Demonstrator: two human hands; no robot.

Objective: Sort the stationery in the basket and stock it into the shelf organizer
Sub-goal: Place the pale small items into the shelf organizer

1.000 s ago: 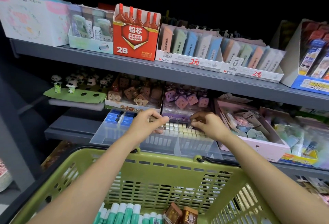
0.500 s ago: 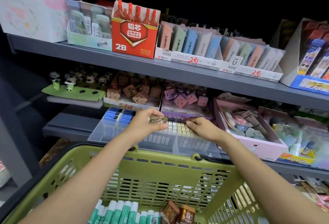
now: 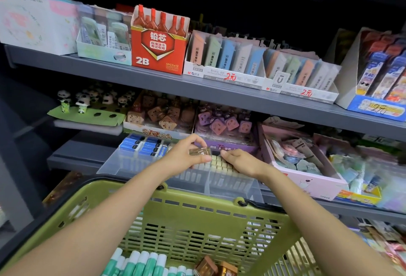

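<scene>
My left hand (image 3: 183, 157) pinches a small clear-wrapped brownish eraser pack (image 3: 200, 151) above the clear shelf organizer (image 3: 232, 184). My right hand (image 3: 240, 162) rests with fingertips on the rows of pale erasers (image 3: 222, 163) in the organizer's middle compartment. Blue erasers (image 3: 142, 145) fill its back left section. The green basket (image 3: 197, 207) is below, holding several green-and-white glue sticks (image 3: 142, 264) and brown packs (image 3: 214, 268).
Behind the organizer stand a brown sharpener display (image 3: 158, 119) and a purple one (image 3: 224, 126). A pink box (image 3: 307, 179) sits to the right, panda figures (image 3: 83, 102) to the left. The upper shelf carries a red 2B lead box (image 3: 158, 45) and pastel lead packs (image 3: 230, 58).
My left hand has drawn the small pack slightly right, clear of its fingers. My right hand has slid left along the pale erasers toward it.
</scene>
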